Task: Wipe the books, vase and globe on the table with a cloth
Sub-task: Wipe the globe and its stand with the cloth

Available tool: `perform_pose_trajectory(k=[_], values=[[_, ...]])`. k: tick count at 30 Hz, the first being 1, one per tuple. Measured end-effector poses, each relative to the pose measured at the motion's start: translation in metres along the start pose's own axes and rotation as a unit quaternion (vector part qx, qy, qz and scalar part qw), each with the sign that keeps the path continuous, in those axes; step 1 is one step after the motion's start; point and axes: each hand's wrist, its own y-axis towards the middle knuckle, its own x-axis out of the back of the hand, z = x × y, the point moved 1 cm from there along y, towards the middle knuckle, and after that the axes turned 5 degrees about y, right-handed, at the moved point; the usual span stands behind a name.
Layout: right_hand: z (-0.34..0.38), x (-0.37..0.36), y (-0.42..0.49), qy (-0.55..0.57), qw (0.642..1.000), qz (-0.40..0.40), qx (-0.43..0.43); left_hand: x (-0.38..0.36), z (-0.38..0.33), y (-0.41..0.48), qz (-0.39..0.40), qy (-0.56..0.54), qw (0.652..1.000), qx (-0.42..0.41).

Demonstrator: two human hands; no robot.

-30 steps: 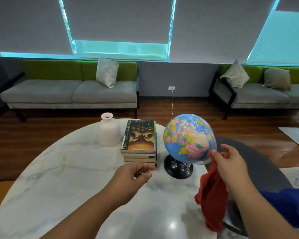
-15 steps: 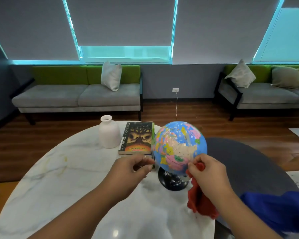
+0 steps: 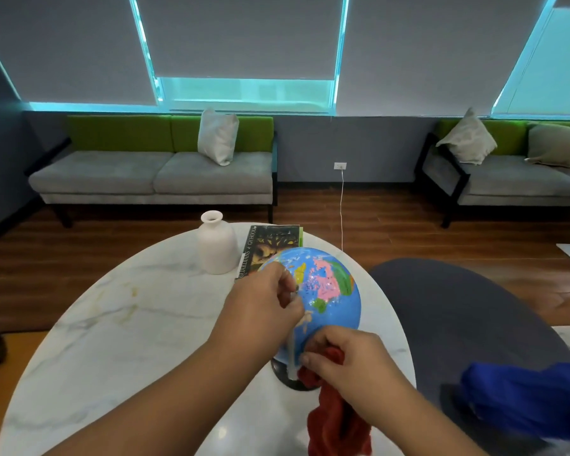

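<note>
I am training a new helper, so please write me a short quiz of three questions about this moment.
1. True or false: the white ceramic vase lies on its side.
2. The right hand grips: A) a sponge B) a crumpled red cloth C) a brush.
3. Fill in: the cloth touches the ___ half of the blue plastic globe.
Key: 1 false; 2 B; 3 lower.

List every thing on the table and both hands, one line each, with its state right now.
globe: upright on its dark base, held at its side.
red cloth: bunched in the right hand, pressed to the globe's lower front, tail hanging.
vase: upright, untouched.
books: lying flat, partly hidden behind the globe.
left hand: fingers curled on the globe's left side.
right hand: grips the red cloth.
</note>
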Motion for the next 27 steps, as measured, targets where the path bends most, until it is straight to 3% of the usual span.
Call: perform_pose_trajectory(k=[3,9,12,18,24,27], values=[[0.01,0.013,0.0,0.078,0.997,0.002,-0.003,0.013,0.013,-0.004,0.002,-0.012,1.0,0.005],[0.033,0.05,0.011,0.212,0.97,-0.117,-0.006,0.038,0.042,-0.007,-0.024,-0.021,0.999,0.009],[0.037,0.061,0.015,0.287,0.947,-0.139,-0.036,0.047,0.056,-0.013,-0.043,-0.014,0.999,0.008],[0.031,0.048,0.028,0.202,0.971,-0.125,-0.03,0.06,0.077,-0.033,-0.079,-0.033,0.996,0.016],[0.032,0.033,0.038,0.256,0.958,-0.13,0.018,0.061,0.082,-0.036,-0.074,-0.058,0.995,0.021],[0.032,0.028,0.043,0.229,0.963,-0.137,0.034,0.061,0.083,-0.036,-0.083,-0.052,0.995,0.019]])
